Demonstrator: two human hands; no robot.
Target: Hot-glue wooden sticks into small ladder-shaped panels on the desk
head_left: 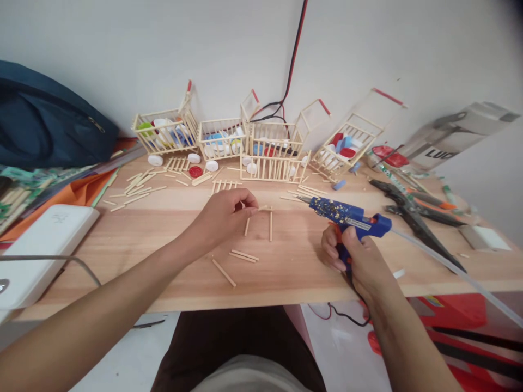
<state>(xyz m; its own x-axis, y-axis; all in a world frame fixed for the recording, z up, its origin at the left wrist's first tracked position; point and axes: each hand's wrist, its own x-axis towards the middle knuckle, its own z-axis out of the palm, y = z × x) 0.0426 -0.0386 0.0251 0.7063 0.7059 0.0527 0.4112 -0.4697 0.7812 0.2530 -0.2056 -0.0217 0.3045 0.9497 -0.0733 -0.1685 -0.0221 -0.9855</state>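
My right hand [363, 258] is wrapped round the handle of a blue hot glue gun [341, 211], its nozzle pointing left above the table. A clear glue stick [449, 267] trails from its back end. My left hand [226, 218] pinches the end of a short wooden stick [265, 208] that lies across the top of two upright-lying sticks, one of them a thin stick [271, 226] on the right. Together they form a three-sided outline on the table. Nearer to me lie loose cut sticks [244, 256] and a single slanted stick [224, 273].
Along the wall stand several miniature stick shopping carts, including a left one [165, 133] filled with bottle caps. Stick piles [139, 185] lie at left. Black-jawed pliers [412, 209] and a grey bottle [453, 136] are at right; a white power bank [53, 250] and dark bag [49, 120] at left.
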